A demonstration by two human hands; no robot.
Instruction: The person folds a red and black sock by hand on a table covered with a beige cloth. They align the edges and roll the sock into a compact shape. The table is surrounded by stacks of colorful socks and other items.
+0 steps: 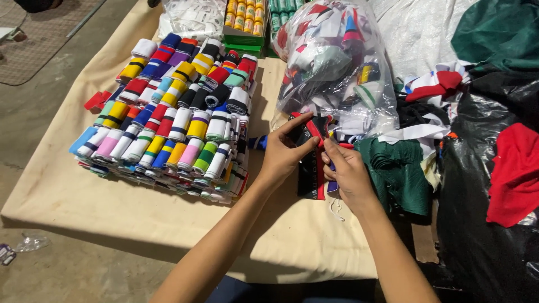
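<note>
A cream cloth (pixel 73 196) covers a low table on a bare concrete floor (pixel 50 269). At its near right edge, the left hand (pixel 283 154) and right hand (pixel 348 174) both pinch a black-and-red ribbed knit strip (pixel 312 174), its long axis running away from the camera. Left lies a stack of rolled striped knit bands (pixel 174 123); beyond, a clear plastic bag of trims (pixel 334 62).

Both forearms are bare from the bottom edge of the view up to the wrists; no sleeve, watch or bracelet shows. The left hand (pixel 283 152) and right hand (pixel 349 173) wear no gloves, and no rings seem visible, though the fingers are small here. Nails look short and unpainted.
</note>
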